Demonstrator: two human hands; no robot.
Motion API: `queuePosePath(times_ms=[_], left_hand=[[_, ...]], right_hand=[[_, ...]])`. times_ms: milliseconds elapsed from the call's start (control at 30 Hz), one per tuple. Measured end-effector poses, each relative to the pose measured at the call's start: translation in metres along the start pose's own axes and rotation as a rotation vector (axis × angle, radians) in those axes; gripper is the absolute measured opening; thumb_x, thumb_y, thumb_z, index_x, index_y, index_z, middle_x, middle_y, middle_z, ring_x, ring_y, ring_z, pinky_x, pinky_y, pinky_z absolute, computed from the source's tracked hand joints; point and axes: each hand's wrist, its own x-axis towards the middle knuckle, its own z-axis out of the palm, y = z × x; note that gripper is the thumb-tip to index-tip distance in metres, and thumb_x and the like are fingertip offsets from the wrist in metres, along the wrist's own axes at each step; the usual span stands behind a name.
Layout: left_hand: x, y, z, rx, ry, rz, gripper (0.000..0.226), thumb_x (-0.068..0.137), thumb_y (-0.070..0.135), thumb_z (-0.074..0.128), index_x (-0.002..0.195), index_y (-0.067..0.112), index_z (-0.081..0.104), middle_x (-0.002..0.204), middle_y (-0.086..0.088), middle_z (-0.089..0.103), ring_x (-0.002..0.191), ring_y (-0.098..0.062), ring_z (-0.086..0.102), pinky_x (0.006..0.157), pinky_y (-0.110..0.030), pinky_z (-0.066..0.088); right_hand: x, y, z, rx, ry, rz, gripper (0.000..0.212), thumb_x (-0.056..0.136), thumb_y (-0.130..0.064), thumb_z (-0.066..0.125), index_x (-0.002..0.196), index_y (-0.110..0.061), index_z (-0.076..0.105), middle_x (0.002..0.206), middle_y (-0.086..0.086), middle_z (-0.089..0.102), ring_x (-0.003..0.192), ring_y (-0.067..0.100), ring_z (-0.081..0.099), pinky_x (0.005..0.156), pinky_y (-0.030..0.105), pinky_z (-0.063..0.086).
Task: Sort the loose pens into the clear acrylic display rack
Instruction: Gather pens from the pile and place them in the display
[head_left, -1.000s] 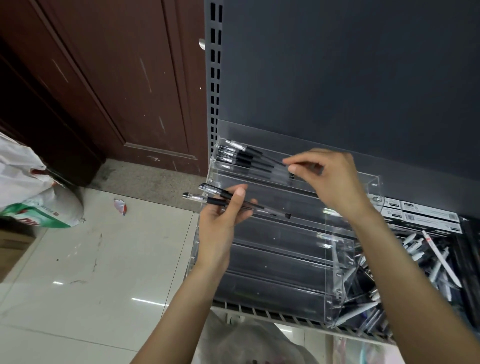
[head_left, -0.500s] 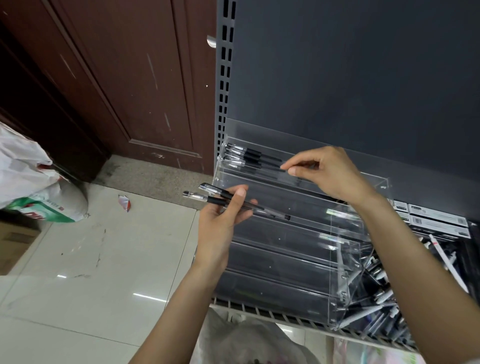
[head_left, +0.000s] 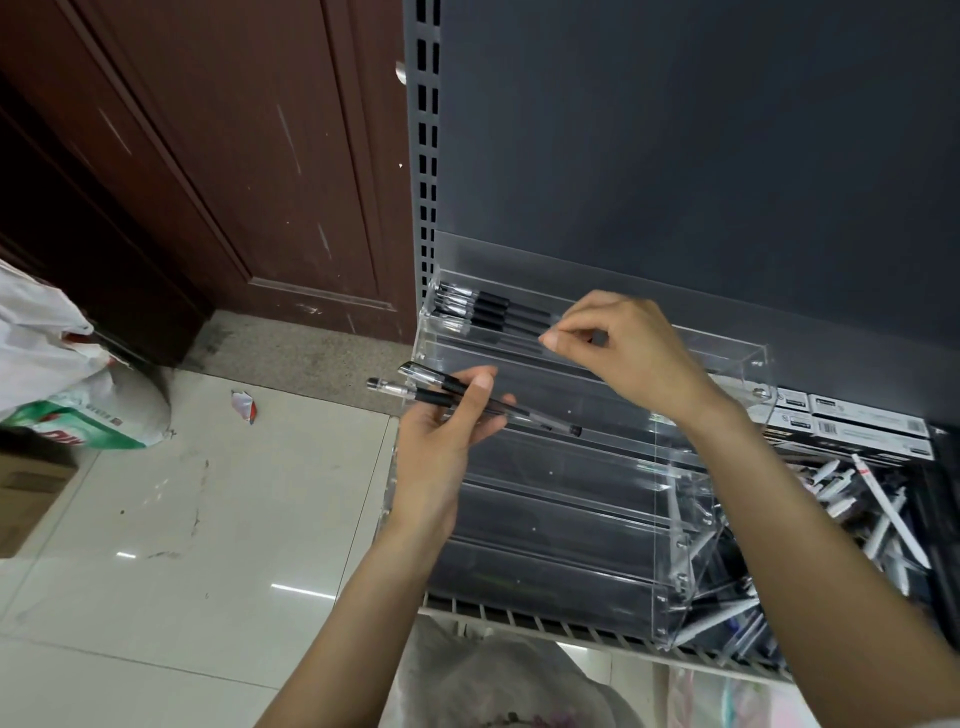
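Soft even daylight, glare on floor tiles (head_left: 156, 519), wide-angle edge bending

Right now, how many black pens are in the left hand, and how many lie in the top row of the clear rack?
Black pens held in the left hand: 2
Black pens lying in the top row of the clear acrylic rack: about 4, partly hidden by the right hand
Total: about 6

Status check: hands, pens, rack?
Left hand grips two pens. Right hand pinched at rack top tier, beside stocked pens. Lower tiers empty.
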Motion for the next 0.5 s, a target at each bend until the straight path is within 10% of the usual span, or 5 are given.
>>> queuePosePath(times_ms=[500], left_hand=[[-0.012, -0.008, 0.001, 0.062, -0.068, 0.051, 0.024, 0.09, 0.025, 0.055, 0.104, 0.011, 0.069, 0.089, -0.003, 0.07, 0.086, -0.009, 0.069, 0.071, -0.014, 0.052]], right_hand=[[-0.085, -0.036, 0.033, 0.094, 0.113, 0.031, 0.018, 0.085, -0.023, 0.068, 0.102, -0.027, 0.07, 0.092, -0.016, 0.071, 0.084, -0.004, 0.065, 0.075, 0.009, 0.049]])
